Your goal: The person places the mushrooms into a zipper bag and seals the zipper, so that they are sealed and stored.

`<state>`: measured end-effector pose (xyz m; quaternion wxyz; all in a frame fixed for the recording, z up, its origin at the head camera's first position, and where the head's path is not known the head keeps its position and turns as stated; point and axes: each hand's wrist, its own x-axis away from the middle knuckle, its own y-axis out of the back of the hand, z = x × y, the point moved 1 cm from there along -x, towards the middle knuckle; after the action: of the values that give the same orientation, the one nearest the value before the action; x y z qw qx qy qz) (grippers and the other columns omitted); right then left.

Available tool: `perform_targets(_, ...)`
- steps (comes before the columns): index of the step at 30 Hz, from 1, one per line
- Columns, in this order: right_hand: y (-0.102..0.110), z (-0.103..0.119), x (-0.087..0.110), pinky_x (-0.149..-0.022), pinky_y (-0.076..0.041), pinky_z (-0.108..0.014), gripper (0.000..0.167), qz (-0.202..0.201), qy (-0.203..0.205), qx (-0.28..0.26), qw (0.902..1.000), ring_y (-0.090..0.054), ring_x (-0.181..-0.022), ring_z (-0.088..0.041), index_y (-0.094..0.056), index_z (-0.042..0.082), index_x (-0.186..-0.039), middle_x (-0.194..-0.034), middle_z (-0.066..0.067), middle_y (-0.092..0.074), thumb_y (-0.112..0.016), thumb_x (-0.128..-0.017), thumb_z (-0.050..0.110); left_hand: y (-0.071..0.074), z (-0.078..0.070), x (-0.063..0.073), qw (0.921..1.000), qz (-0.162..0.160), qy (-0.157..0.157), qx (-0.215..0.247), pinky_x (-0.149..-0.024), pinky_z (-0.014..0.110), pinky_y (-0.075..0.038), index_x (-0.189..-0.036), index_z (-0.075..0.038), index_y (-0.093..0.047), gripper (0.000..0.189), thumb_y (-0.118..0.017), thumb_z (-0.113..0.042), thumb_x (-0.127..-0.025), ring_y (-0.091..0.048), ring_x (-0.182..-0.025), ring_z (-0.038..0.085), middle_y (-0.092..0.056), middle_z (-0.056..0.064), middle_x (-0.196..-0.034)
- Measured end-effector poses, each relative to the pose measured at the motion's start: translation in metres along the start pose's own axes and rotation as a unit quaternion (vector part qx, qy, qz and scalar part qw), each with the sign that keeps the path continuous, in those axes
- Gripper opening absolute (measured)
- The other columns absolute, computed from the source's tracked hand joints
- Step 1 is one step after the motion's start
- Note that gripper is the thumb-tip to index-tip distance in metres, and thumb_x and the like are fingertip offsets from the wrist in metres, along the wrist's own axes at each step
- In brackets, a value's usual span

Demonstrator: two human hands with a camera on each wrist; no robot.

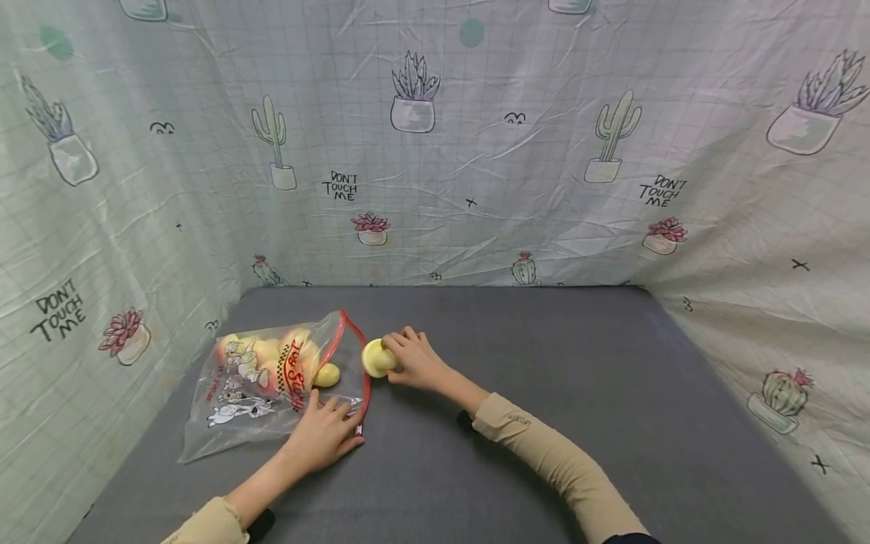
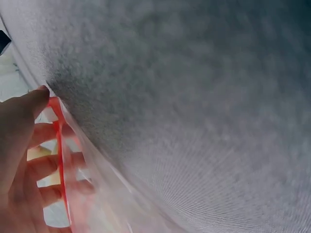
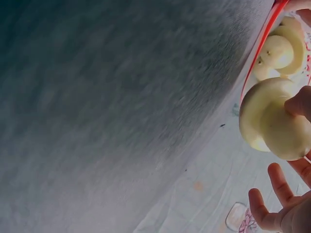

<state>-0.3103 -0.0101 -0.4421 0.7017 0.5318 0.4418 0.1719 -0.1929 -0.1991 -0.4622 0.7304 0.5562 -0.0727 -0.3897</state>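
A clear plastic zip bag (image 1: 204, 431) with a red-edged mouth and printed cartoon figures lies on the left of the table, mouth to the right. Rounded yellow and peach-coloured fruit-like pieces (image 1: 268, 350) fill its back part, with a small yellow one (image 1: 327, 375) nearer the mouth. My left hand (image 1: 322, 432) holds the near edge of the mouth, thumb and fingers on the red strip (image 2: 61, 160). At the opening, my right hand (image 1: 416, 361) pinches a pale yellow mushroom-shaped piece (image 3: 272, 119) between thumb and fingers. Its other fingers (image 3: 278, 184) are spread.
The dark grey tabletop (image 1: 544, 340) extends to the right and in front of the bag. A pale curtain (image 1: 462, 159) printed with cacti and potted plants hangs behind it and along both sides.
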Motion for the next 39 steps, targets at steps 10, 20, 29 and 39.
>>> perform_targets(10, -0.002, 0.016, -0.003, -0.067, -0.032, -0.025, 0.037, 0.05, 0.01, -0.04, 0.9979, -0.043, -0.087, -0.012, -0.049, 0.017, -0.107, -0.104, 0.004, -0.056, -0.066, -0.076, 0.028, 0.005, -0.005, 0.002, 0.9997, -0.004, 0.001, -0.025, -0.077, 0.052, -0.035, -0.096, -0.022, -0.068, 0.034, -0.064, -0.047, -0.072, -0.052, -0.081, 0.024, -0.055, 0.005, -0.084)
perform_targets(20, -0.005, 0.027, -0.006, -0.071, -0.039, -0.026, 0.042, 0.083, 0.031, -0.066, 0.9939, -0.048, -0.097, -0.013, -0.049, 0.017, -0.114, -0.111, 0.002, -0.055, -0.067, -0.077, 0.025, 0.012, -0.01, 0.005, 0.9993, 0.029, 0.022, -0.012, -0.079, 0.057, -0.036, -0.095, -0.023, -0.068, 0.03, -0.067, -0.041, -0.071, -0.051, -0.085, 0.025, -0.055, 0.005, -0.092)
perform_targets(29, -0.005, 0.027, -0.006, -0.062, -0.036, -0.02, 0.037, 0.078, 0.047, -0.044, 0.9949, -0.05, -0.083, -0.008, -0.049, 0.016, -0.103, -0.1, 0.003, -0.05, -0.069, -0.076, 0.031, 0.016, -0.013, 0.006, 0.9994, 0.031, 0.014, -0.008, -0.08, 0.06, -0.037, -0.099, -0.019, -0.068, 0.035, -0.069, -0.038, -0.069, -0.054, -0.086, 0.022, -0.063, -0.006, -0.099)
perform_targets(39, 0.0, 0.022, 0.005, -0.069, -0.044, -0.024, 0.036, 0.077, 0.061, 0.001, 0.9951, -0.053, -0.093, -0.012, -0.055, 0.022, -0.116, -0.109, 0.005, -0.058, -0.061, -0.082, 0.032, 0.017, -0.012, 0.007, 0.9991, 0.042, -0.003, -0.01, -0.079, 0.06, -0.037, -0.102, -0.019, -0.066, 0.04, -0.068, -0.039, -0.068, -0.054, -0.085, 0.023, -0.063, -0.005, -0.102)
